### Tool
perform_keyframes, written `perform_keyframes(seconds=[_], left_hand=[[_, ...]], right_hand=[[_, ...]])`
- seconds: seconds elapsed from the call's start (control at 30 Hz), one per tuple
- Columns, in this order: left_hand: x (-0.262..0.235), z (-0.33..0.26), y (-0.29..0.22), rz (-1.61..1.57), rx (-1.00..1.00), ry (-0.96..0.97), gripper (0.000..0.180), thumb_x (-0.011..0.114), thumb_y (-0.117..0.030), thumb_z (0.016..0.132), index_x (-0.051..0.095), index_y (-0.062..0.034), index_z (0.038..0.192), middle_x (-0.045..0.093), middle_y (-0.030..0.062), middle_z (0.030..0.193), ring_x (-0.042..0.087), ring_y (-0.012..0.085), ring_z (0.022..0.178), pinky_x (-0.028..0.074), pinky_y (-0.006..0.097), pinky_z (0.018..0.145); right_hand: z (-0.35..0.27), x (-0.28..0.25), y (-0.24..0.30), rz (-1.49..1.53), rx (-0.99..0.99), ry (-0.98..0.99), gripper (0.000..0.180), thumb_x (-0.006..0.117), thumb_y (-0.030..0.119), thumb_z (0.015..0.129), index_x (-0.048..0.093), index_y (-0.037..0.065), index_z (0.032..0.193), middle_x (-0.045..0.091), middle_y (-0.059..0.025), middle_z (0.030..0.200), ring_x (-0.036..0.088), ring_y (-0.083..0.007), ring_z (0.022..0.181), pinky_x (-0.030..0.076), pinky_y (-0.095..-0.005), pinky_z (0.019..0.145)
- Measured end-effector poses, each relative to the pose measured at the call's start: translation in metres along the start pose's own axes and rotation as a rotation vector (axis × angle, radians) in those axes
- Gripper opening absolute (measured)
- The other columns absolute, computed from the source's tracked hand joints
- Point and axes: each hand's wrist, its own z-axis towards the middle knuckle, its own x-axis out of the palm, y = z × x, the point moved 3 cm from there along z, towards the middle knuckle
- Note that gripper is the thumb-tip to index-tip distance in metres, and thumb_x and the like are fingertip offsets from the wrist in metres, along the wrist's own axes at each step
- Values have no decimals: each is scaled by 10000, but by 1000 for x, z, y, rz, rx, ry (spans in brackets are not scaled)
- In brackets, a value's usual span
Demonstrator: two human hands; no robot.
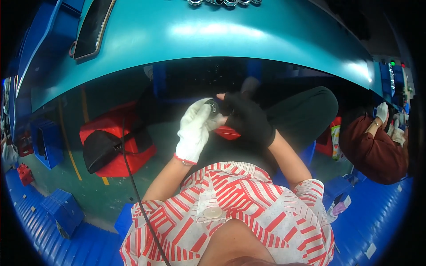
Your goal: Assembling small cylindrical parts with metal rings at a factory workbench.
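Over my lap, just below the table's near edge, my two hands meet at a small round dark part with a shiny rim (213, 106). My left hand (194, 128), in a white knitted glove with a red cuff, is closed with the part between thumb and fingers. On the right side, my right hand (249, 119) wears a black glove with bare fingertips; its thumb and a finger curve around the same part. Part of the piece is hidden by the fingers. At the table's far edge lie several shiny round metal pieces (230, 2).
A phone (92, 31) lies at the left of the teal table (146, 48). Left on the floor are a red stool (106, 164) with a black bag (102, 150), and blue crates (46, 142). A dark cable (128, 168) hangs before me. Another person (377, 146) sits at right.
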Motion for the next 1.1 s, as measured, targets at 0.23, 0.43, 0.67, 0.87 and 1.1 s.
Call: perform_keyframes(seconds=[0.23,0.43,0.67,0.87,1.1], left_hand=[[2,-6,0,408,14,48,343,547,-74,906,487,59,1217,620,125,1017,646,158,801,560,281,733],[3,-4,-6,798,87,-35,340,618,-43,850,520,71,1154,625,131,993,641,149,799,544,247,721],[1,-2,-3,438,38,27,380,588,-41,864,488,81,1210,617,152,997,653,171,836,561,265,745],[-11,1,3,139,-90,84,418,555,-29,877,432,101,1254,605,164,1027,660,208,864,577,270,755],[-11,0,5,313,-51,38,398,569,-36,877,466,68,1247,609,156,1040,656,202,880,576,286,757]], right_hand=[[-5,6,-13,-146,-145,87,454,710,188,763,558,113,1184,613,-91,982,635,-258,817,496,-325,640],[-6,18,-5,-326,-206,16,406,730,207,741,598,86,1106,633,-93,899,641,-258,768,504,-328,635],[-6,17,-21,-92,-35,72,408,717,210,768,591,70,1130,642,-108,966,641,-265,849,503,-307,718],[-7,16,-29,259,104,109,419,659,139,816,549,53,1211,610,-134,1083,613,-257,967,471,-309,840],[-7,18,-34,267,48,131,376,591,63,856,521,33,1224,567,-143,1088,593,-273,981,463,-324,856]])
